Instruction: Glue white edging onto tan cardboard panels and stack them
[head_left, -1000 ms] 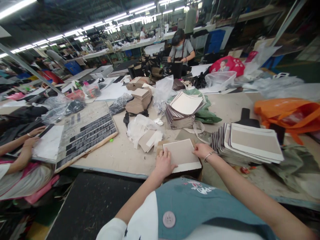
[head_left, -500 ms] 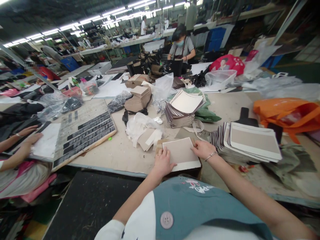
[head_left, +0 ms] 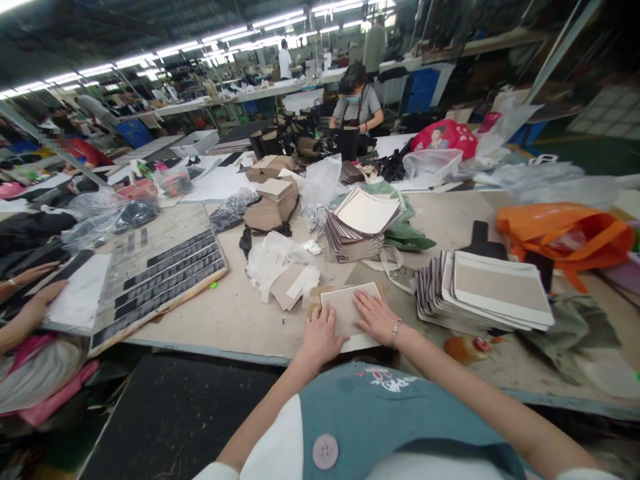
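A beige rectangular panel with a pale border (head_left: 345, 308) lies in front of me at the table's near edge, over a piece of brown board. My left hand (head_left: 321, 337) rests on its left side, fingers stretched forward and thumb out to the right. Flat on its right half lies my right hand (head_left: 377, 319), with the fingers extended. To the right of that hand stands a stack of similar panels with a beige band and white edges (head_left: 500, 283). A second stack of cream panels with dark edges (head_left: 367, 213) sits farther back.
Left of me a slanted board holds rows of dark strips (head_left: 170, 273). Crumpled white plastic (head_left: 273, 257) and a brown stack of pieces (head_left: 273, 203) lie ahead. An orange bag (head_left: 560, 233) is at right. A co-worker's hands (head_left: 37, 293) work at far left; another person (head_left: 356, 107) sits opposite.
My right hand has moved from gripping the panel's right edge to lying flat on its surface. My left hand stays on the left side. The view has shifted slightly.
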Available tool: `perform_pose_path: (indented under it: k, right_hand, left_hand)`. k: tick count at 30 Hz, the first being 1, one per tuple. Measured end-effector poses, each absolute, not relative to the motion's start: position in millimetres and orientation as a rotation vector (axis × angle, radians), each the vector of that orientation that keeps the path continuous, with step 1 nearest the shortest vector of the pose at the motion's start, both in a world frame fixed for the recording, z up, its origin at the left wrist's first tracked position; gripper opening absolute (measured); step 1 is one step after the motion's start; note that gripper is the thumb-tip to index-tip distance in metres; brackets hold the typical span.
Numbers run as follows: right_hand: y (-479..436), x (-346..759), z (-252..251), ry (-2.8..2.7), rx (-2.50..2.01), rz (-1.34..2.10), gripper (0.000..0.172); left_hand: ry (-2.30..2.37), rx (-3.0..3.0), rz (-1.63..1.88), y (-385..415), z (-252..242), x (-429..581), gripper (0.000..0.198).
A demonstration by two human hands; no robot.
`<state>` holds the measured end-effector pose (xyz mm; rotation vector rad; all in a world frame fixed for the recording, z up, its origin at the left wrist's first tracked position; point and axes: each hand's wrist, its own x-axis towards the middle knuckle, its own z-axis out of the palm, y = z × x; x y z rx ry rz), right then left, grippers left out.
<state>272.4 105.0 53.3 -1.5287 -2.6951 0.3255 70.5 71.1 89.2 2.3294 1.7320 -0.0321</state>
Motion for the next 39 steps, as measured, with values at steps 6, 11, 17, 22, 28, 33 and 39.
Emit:
perform_pose_path:
  k: [6,11,17,22,28,33,39]
  right_hand:
    - [106,304,51,-2.635,-1.665,0.278,0.055]
    - [105,298,49,-2.642,-1.732,0.248,0.056]
    - [108,297,48,-2.657,-1.740,0.238,0.056]
    - [106,297,47,-2.657,-1.738,0.213,0.055]
    - [104,296,49,-2.642,-1.757,0.233,0.056]
    - [105,292,55,-2.590,-1.770,0.299,0.057]
    - [109,305,64,-2.321,-1.586,0.555,0.050]
  left_hand:
    - [1.743,2.370,0.008,71,83,70,0.076]
    - [1.804,2.365,-0.009,70,84,76,0.071]
    - [1.618,2.502,0.043,75,79,103,0.071]
    - [1.588,2.551,0.028,86,60,101,0.073]
    - [1.666,2.627,0.024,89,49,65,0.072]
    - [1.674,2.662,0.017,90,48,61,0.069]
    - [1.689,2.660,-0.002,90,48,62,0.069]
